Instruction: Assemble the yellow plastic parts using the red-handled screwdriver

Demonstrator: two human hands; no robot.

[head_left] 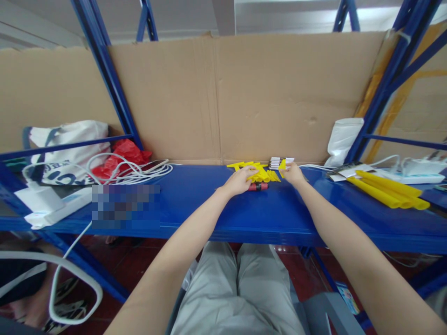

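Note:
On the blue shelf lies a pile of small yellow tube-like pieces. My left hand rests on the left side of this pile, its fingers stretched over the pieces. To the right of the pile, my right hand pinches a small yellow piece between its fingertips; its other fingers are partly hidden. Behind the pile, beside my right hand, sits a stack of small white pieces with dark gaps between them. A red and black object, too small to name, lies just in front of the pile.
Long yellow rolled tubes lie at the right, near a white power strip. White cables, a red plastic bag and a white cloth bag are at the left. A cardboard panel stands behind the blue shelf.

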